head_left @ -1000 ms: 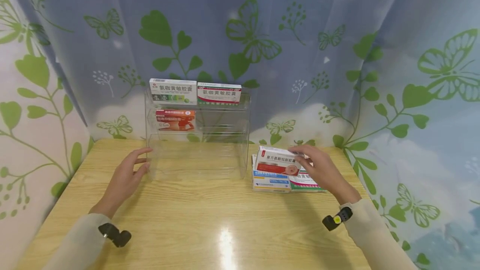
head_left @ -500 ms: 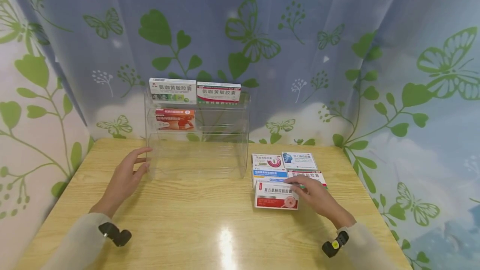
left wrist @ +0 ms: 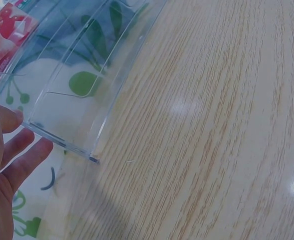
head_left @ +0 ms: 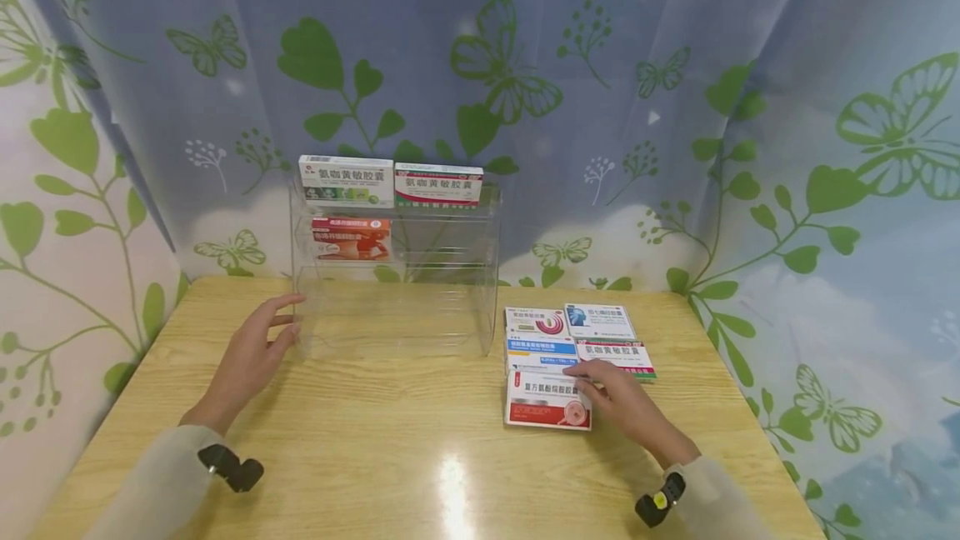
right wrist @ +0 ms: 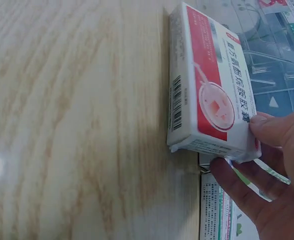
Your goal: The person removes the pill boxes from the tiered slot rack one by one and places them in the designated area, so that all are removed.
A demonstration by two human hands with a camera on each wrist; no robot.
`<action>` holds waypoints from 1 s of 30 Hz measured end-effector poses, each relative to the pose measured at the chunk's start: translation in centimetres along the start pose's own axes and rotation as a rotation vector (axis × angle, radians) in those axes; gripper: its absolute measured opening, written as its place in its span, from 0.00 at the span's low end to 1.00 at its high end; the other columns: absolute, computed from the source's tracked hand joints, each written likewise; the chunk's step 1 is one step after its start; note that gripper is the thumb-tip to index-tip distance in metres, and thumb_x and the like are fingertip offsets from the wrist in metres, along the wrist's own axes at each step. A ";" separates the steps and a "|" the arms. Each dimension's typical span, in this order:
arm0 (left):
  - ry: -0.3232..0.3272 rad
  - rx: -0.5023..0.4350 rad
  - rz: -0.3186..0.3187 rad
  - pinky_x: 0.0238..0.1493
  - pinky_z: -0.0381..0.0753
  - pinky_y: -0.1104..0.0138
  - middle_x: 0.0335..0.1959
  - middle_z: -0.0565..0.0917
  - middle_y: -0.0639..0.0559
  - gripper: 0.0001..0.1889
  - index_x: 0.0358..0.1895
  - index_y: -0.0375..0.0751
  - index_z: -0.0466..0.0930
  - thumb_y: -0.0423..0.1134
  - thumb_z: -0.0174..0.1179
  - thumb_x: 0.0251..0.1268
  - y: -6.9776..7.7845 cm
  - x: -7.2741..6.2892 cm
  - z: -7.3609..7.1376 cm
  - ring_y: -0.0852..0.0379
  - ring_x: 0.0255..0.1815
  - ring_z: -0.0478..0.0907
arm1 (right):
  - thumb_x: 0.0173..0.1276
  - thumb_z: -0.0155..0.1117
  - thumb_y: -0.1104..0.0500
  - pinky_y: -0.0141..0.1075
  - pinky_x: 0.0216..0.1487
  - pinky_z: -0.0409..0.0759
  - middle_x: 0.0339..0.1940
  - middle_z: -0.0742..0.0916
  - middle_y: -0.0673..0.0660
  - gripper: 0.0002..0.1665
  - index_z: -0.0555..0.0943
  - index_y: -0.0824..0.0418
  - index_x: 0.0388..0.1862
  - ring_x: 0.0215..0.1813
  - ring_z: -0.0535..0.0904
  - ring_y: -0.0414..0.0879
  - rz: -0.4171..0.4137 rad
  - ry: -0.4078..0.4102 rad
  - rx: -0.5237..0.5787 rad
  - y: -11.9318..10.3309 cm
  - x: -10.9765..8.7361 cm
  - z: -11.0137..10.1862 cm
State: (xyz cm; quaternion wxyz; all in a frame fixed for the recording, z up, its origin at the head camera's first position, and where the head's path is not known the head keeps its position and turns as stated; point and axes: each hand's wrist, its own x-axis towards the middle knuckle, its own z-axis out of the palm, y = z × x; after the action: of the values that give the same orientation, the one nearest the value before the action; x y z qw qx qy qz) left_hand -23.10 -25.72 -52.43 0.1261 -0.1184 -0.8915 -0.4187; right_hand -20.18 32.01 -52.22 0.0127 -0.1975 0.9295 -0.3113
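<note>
My right hand [head_left: 626, 407] pinches a white and red medicine box [head_left: 549, 403] by its right end, at the near edge of a group of boxes. In the right wrist view its thumb [right wrist: 272, 129] lies on the printed face, with fingers at the box's end. A clear acrylic display rack [head_left: 397, 342] stands left of centre on the table. My left hand [head_left: 251, 357] rests with loosely extended fingers at the rack's left side. On the rack are a white and green box [head_left: 347, 182], a white and red box [head_left: 438, 186] and an orange-red box [head_left: 351, 240].
Behind the held box lie a blue and white box [head_left: 540, 352], a box with a pink ring [head_left: 536, 322], a white box with a blue picture [head_left: 598, 321] and a red and green one [head_left: 615, 355]. A patterned curtain [head_left: 600, 132] hangs behind the wooden table [head_left: 375, 457].
My right hand has brought the white and red box from above the other boxes toward me and lowered it at their near edge. The left hand and the rack stay put.
</note>
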 end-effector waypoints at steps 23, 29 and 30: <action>-0.008 -0.006 -0.023 0.57 0.88 0.32 0.80 0.70 0.31 0.25 0.81 0.40 0.68 0.33 0.55 0.88 0.1 -0.1 0.0 0.27 0.68 0.81 | 0.77 0.75 0.55 0.31 0.48 0.88 0.48 0.86 0.50 0.23 0.84 0.54 0.68 0.47 0.84 0.41 0.222 -0.033 0.004 0.9 -1.9 0.2; -0.002 -0.006 -0.018 0.55 0.90 0.35 0.79 0.71 0.31 0.25 0.81 0.41 0.68 0.33 0.55 0.87 0.1 -0.1 0.1 0.28 0.67 0.81 | 0.78 0.74 0.54 0.30 0.36 0.86 0.43 0.89 0.50 0.22 0.82 0.57 0.66 0.38 0.84 0.40 0.283 -0.045 0.071 1.1 -2.1 0.4; -0.002 -0.005 -0.018 0.55 0.90 0.36 0.79 0.71 0.31 0.25 0.81 0.41 0.68 0.33 0.55 0.87 0.1 -0.1 0.1 0.28 0.67 0.81 | 0.78 0.73 0.54 0.30 0.33 0.85 0.41 0.89 0.50 0.21 0.81 0.57 0.65 0.35 0.84 0.41 0.305 -0.047 0.091 1.1 -2.1 0.5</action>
State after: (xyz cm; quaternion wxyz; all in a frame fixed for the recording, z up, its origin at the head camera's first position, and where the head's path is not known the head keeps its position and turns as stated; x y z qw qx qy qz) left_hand -23.04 -25.63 -52.45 0.1212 -0.1113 -0.8916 -0.4220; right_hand -18.59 33.33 -53.47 0.0905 -0.0605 0.9332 -0.3426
